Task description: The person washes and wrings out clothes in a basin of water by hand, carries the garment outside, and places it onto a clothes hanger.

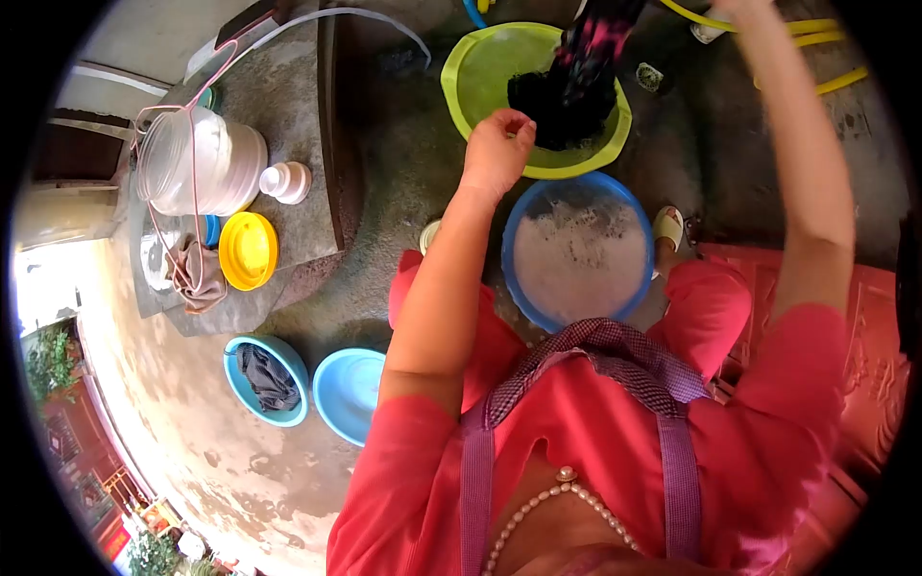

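Note:
My left hand (501, 140) is over the left front rim of a lime-green basin (471, 82), its fingers curled together. Dark cloth lies right beside the fingertips; whether they pinch its edge I cannot make out. That dark cloth (567, 110), with a pink-patterned part (600, 38), rises from the water in the basin and runs out of the top of the view. My right arm reaches up to the top right, where only the base of my right hand (744, 4) shows and its fingers are cut off. Nearer me, a blue basin (514, 293) of foamy water stands between my legs.
A light blue basin (329, 403) and a turquoise basin (235, 379) holding dark cloth stand at left. A stone slab (298, 125) bears a clear plastic jar (206, 163), a yellow lid (248, 252) and a pink hanger (195, 240). A yellow hose (812, 27) lies at top right.

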### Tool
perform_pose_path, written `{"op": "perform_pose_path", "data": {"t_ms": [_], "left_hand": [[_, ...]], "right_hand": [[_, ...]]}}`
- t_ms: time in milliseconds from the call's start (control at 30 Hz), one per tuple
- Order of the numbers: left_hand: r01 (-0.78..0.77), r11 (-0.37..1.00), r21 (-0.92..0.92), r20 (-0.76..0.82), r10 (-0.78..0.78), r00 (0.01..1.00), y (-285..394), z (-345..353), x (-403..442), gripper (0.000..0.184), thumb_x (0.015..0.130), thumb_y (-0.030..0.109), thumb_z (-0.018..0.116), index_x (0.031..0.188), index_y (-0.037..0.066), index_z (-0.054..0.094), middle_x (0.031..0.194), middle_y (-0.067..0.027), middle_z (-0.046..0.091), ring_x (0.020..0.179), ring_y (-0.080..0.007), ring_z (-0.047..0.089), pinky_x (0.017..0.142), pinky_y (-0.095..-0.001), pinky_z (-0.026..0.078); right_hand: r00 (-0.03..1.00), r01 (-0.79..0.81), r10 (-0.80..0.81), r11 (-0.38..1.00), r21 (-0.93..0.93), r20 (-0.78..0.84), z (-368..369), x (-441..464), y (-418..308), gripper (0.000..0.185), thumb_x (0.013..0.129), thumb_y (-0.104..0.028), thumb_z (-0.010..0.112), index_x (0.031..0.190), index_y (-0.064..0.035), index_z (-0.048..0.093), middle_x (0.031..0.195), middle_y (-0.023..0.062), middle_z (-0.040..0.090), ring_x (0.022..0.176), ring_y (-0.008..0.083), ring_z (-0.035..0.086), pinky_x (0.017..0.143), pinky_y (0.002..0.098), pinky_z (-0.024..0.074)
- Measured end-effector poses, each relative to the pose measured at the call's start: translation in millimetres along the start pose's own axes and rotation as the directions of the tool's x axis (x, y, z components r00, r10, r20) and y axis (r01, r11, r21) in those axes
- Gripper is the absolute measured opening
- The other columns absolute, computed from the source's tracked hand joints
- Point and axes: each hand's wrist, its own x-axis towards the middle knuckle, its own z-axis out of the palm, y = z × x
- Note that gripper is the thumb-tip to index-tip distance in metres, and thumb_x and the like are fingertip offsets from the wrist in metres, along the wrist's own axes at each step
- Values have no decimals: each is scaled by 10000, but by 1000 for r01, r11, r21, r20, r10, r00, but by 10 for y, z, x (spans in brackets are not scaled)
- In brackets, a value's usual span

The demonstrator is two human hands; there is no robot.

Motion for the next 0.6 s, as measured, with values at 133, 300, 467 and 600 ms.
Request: {"op": "perform_pose_path", "data": {"t_ms": [133, 300, 467, 600], "left_hand": [[10, 1000, 7, 30, -10, 1000, 34, 76, 60, 193, 811, 193, 617, 903, 25, 639, 823, -142, 661, 774, -270, 632, 714, -337, 487], [-8, 990, 143, 127, -10, 992, 15, 140, 107, 209, 824, 198, 622, 929, 18, 632, 834, -136, 658, 789, -232, 634, 723, -319, 486], [-2, 937, 350, 210, -77, 975, -16, 61, 19, 266, 824, 275, 608, 941, 38, 641, 865, -155, 660, 827, -294, 636, 751, -356, 486], [5, 910, 415, 187, -91, 978, -164, 30, 38, 302, 819, 308, 610, 951, 39, 644, 872, -168, 657, 840, -307, 633, 758, -374, 485]], "right_hand": [[897, -108, 237, 936, -335, 372, 209, -571, 1905, 229, 673, -120, 634, 876, -16, 655, 751, 58, 636, 673, 184, 595, 648, 317, 478], [809, -141, 521, 622, -770, 272, 437, -1430, 4121, 330, 672, -152, 655, 971, -15, 644, 853, 212, 640, 816, 367, 617, 718, 416, 480], [803, -358, 580, 655, -665, 139, 431, -1635, 3616, 344, 648, -138, 661, 917, 68, 603, 887, 227, 626, 828, 382, 600, 730, 412, 462], [877, -258, 437, 779, -571, 199, 127, -841, 2444, 303, 614, -178, 650, 800, 50, 578, 744, 143, 591, 669, 255, 568, 621, 374, 444]]}}
